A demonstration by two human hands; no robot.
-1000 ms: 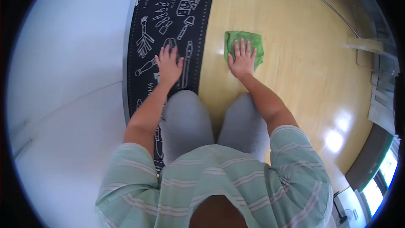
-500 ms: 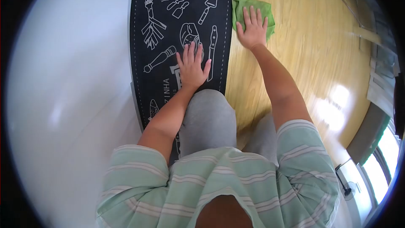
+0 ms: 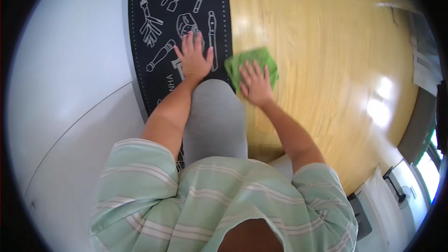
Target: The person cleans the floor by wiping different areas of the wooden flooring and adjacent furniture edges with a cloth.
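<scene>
Under my right hand [image 3: 254,81] is a green cloth [image 3: 245,57], spread on the wooden floor [image 3: 317,65] beside the mat's right edge. The palm presses on it with the fingers laid out flat, slightly blurred. My left hand [image 3: 193,58] rests with spread fingers on a long black mat [image 3: 140,56] with white kitchen drawings, such as a knife, a cheese and a leek. Nothing is held in the left hand. My grey-clad knee [image 3: 214,112] is on the mat just below that hand.
A white smooth surface [image 3: 74,65] runs along the mat's left side. Light glares off the floor at the right. Farther right are a standing fan [image 3: 399,196] and a bright window [image 3: 427,177].
My right hand has drawn the green cloth back toward my body, close to the mat's edge. The left hand stays at the same spot on the mat, while the view has shifted.
</scene>
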